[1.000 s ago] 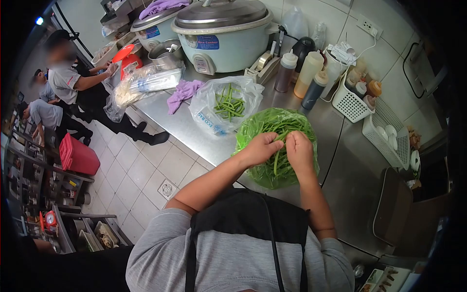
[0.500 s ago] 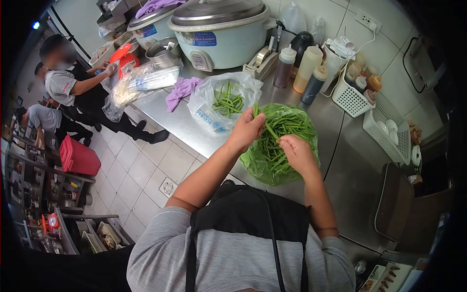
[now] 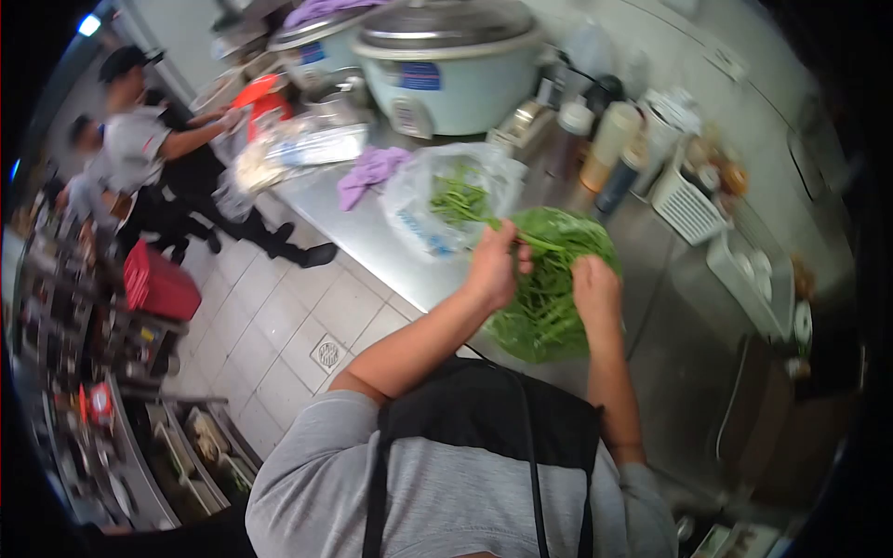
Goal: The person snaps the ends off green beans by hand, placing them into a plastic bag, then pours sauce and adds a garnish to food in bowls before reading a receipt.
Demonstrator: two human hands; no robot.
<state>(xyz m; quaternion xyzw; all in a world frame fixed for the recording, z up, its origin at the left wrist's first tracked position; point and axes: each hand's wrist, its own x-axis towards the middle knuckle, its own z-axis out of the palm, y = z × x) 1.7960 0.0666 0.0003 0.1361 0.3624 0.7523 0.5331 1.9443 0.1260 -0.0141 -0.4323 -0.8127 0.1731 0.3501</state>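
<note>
Blurred by motion, my left hand [image 3: 497,266] pinches a green bean [image 3: 547,245] above a green plastic bag [image 3: 535,346]. The bean points across toward my right hand [image 3: 596,285], whose fingers are closed at its other end. Many long green beans [image 3: 544,299] fill the green bag below both hands. Left of it, touching or nearly so, lies an open white plastic bag [image 3: 416,216] with short pieces of green bean [image 3: 458,195] in it.
A purple cloth [image 3: 370,175], packaged plastic bags [image 3: 316,144] and a large rice cooker [image 3: 446,79] stand along the steel counter [image 3: 321,200]. Sauce bottles [image 3: 609,144] and white baskets [image 3: 686,205] line the wall side. A co-worker [image 3: 139,139] stands beyond the counter's left edge.
The view has shifted, so the scene sits lower and further right. My hands have moved slightly further apart, still closed over the green bag.
</note>
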